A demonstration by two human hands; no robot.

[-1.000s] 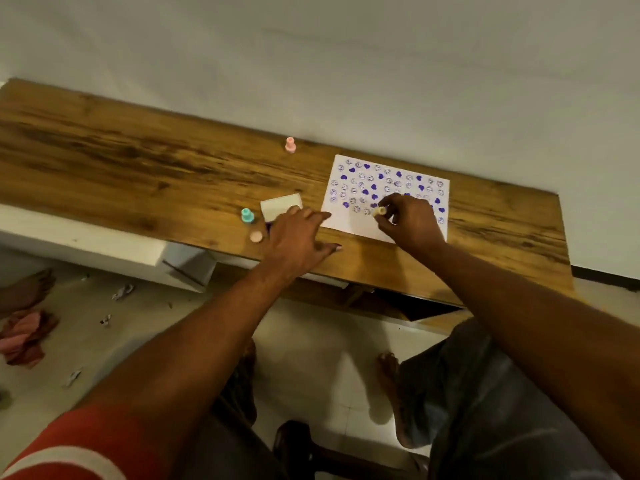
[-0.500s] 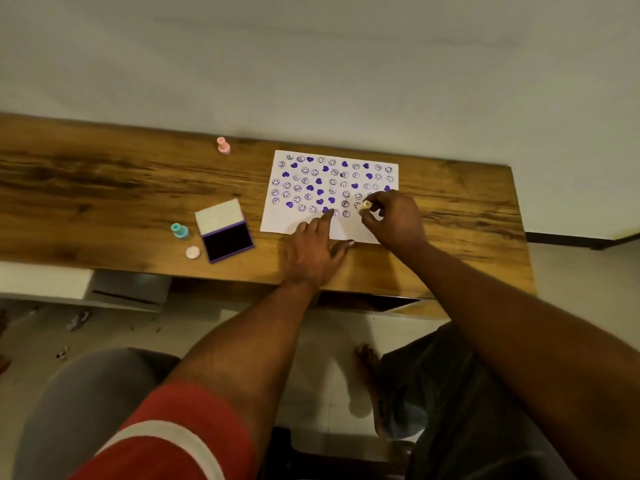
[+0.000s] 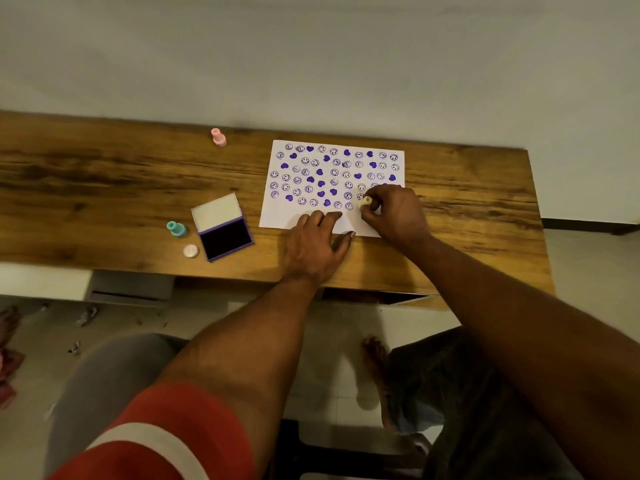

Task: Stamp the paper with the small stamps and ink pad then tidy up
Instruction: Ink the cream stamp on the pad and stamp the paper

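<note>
Now right hand [image 3: 394, 213] pinches yellow stamp [image 3: 365, 201] on paper [image 3: 337, 183] near-right edge; left hand [image 3: 317, 242] flat, fingers spread (steadying sheet). Press straight down, lift cleanly, avoid smearing.

A wooden table [image 3: 104, 188] is set against a pale wall. Lying directly on it are a stamped paper [image 3: 332, 174], an open ink pad [image 3: 223, 226], a teal stamp [image 3: 176, 229], a round cap [image 3: 190, 251] and a pink stamp [image 3: 218, 137].
</note>
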